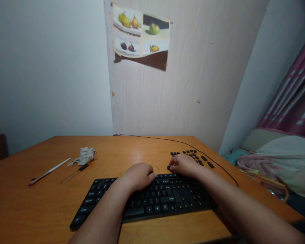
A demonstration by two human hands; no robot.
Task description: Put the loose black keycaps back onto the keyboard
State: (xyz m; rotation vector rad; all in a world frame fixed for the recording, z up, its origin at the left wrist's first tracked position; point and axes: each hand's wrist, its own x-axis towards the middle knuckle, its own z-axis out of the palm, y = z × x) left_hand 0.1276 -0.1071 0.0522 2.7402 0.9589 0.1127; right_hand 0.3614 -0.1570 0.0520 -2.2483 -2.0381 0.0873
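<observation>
A black keyboard (152, 200) lies at a slant on the wooden table, its right-hand section bare of keycaps and showing the small switch stems. My left hand (139, 176) is closed over the keyboard's back edge, thumb on the top side; its fingertips are partly hidden. Just behind that edge, my right hand (183, 164) pinches a small black keycap (169, 167) between thumb and fingers. Several loose keycaps (193, 155) are spread on the table beyond my right hand, some of them covered by it.
To the left lie a crumpled pale cloth (85, 156), a wire tool with a black handle (83, 167) and a slim white stick with a pinkish end (52, 170). A black cable (167, 139) runs along the back and down the right side. Bedding (277, 159) is at right.
</observation>
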